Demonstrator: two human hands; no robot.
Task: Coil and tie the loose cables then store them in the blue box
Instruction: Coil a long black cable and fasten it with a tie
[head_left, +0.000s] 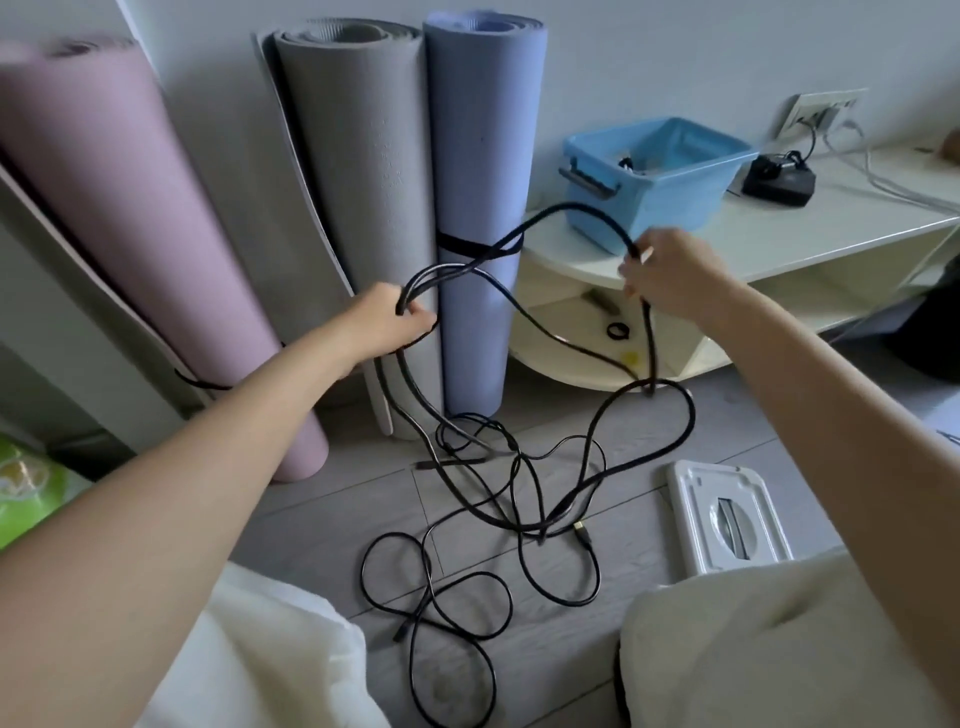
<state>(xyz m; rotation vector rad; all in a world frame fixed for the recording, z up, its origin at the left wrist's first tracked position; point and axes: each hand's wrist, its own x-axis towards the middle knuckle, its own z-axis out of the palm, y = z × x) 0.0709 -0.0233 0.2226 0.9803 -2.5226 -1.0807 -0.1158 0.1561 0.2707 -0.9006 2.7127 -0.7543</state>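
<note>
I am gripping gathered loops of cable (415, 291) in my left hand (387, 322), while my right hand (670, 275) is pinching the next length, feeding another loop; the box (660, 202) is waiting at the desk's (831, 228) left end.

1. Three rolled mats, pink (140, 249), grey (363, 208) and lavender (485, 208), stand on end against a pale wall (649, 57).
2. A cream low shelf unit (831, 234) sits along that wall, beneath a wall socket plate (821, 111).
3. Grey wood-look flooring (374, 499) carries a white plastic lid (727, 522).
</note>
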